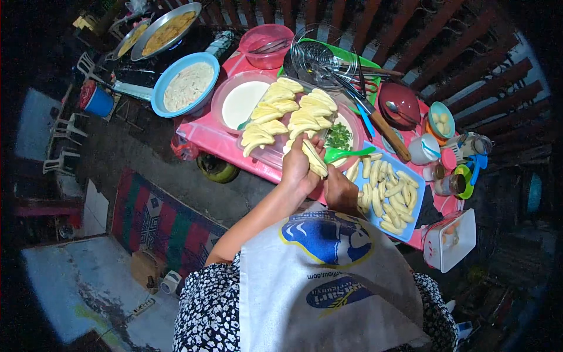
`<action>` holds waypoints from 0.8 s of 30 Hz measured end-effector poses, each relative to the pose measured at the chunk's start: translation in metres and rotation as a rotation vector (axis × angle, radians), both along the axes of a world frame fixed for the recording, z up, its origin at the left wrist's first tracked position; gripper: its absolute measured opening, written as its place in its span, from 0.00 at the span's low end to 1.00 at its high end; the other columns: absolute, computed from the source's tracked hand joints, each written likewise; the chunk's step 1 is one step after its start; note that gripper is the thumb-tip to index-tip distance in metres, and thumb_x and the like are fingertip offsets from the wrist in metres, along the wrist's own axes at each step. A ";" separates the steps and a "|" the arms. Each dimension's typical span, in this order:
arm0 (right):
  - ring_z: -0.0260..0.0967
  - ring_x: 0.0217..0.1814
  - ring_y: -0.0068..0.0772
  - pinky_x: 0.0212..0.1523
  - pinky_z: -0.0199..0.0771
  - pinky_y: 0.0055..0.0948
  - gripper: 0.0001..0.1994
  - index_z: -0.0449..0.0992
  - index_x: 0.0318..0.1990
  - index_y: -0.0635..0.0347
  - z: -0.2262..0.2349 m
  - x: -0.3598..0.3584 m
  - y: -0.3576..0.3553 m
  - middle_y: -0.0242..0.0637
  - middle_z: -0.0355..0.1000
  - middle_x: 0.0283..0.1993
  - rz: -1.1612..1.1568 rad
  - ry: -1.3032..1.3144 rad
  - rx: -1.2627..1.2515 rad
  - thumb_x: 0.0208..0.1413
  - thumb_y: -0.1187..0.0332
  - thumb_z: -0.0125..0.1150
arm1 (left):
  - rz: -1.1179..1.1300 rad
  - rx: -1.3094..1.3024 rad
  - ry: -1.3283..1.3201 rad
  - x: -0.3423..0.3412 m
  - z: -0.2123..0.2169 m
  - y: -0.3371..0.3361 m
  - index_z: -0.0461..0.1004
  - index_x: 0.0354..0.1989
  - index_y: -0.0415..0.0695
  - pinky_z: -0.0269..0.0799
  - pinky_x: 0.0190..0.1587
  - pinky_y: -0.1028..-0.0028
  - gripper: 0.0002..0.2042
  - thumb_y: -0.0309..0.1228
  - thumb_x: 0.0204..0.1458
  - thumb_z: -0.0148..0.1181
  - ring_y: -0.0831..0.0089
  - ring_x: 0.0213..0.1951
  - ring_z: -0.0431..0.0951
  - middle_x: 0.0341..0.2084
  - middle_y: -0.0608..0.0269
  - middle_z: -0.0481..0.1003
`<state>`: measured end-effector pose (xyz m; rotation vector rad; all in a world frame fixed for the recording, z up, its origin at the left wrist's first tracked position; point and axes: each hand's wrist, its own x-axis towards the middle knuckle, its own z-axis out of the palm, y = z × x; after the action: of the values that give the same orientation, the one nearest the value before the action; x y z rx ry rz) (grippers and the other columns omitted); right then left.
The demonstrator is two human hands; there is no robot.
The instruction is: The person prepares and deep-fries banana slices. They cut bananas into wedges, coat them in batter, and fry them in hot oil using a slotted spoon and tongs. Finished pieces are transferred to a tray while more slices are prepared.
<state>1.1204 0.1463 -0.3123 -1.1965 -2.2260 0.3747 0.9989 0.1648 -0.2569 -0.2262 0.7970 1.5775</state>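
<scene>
Left grip is clamped on a peeled banana, held above the near edge of the pink desk. Right grip sits just beside it, fingers curled; whether it holds anything cannot be told. Blue tray of peeled bananas lies at right. Beyond, fanned banana slices fill a clear tray, then a bowl of white batter.
</scene>
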 end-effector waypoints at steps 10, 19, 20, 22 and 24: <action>0.69 0.25 0.42 0.23 0.69 0.37 0.12 0.65 0.38 0.58 -0.002 -0.013 0.003 0.40 0.66 0.24 -0.004 -0.040 0.017 0.44 0.70 0.54 | -0.003 0.086 0.047 -0.014 -0.025 0.001 0.64 0.34 0.46 0.67 0.39 0.74 0.12 0.39 0.58 0.36 0.71 0.34 0.69 0.27 0.63 0.67; 0.69 0.27 0.47 0.27 0.68 0.39 0.10 0.67 0.40 0.57 0.032 0.036 -0.018 0.44 0.69 0.27 0.089 -0.030 -0.218 0.51 0.69 0.47 | 0.183 0.080 0.015 -0.040 0.016 0.003 0.60 0.43 0.48 0.68 0.46 0.65 0.12 0.40 0.58 0.34 0.71 0.38 0.68 0.34 0.65 0.64; 0.69 0.27 0.46 0.27 0.68 0.39 0.09 0.67 0.40 0.57 0.033 0.038 -0.019 0.45 0.69 0.27 0.088 -0.010 -0.234 0.51 0.69 0.46 | 0.158 0.067 0.040 -0.037 0.018 0.002 0.60 0.44 0.48 0.69 0.45 0.65 0.13 0.41 0.58 0.35 0.71 0.37 0.68 0.34 0.66 0.64; 0.69 0.26 0.45 0.27 0.67 0.38 0.09 0.67 0.39 0.60 0.035 0.028 -0.008 0.46 0.69 0.26 0.200 0.040 -0.124 0.51 0.70 0.45 | 0.135 0.046 0.106 -0.030 0.021 -0.003 0.60 0.46 0.48 0.69 0.44 0.66 0.14 0.42 0.58 0.35 0.71 0.36 0.68 0.34 0.66 0.64; 0.69 0.26 0.45 0.27 0.67 0.38 0.09 0.67 0.39 0.61 0.034 0.020 -0.002 0.46 0.68 0.26 0.280 0.063 -0.075 0.51 0.71 0.45 | 0.144 0.062 0.137 -0.029 0.022 -0.008 0.60 0.47 0.48 0.69 0.43 0.67 0.15 0.43 0.58 0.36 0.73 0.35 0.68 0.34 0.66 0.64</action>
<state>1.1406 0.1443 -0.2780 -0.8961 -2.3460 0.6026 0.9700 0.1567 -0.2345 -0.1337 0.8514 1.7656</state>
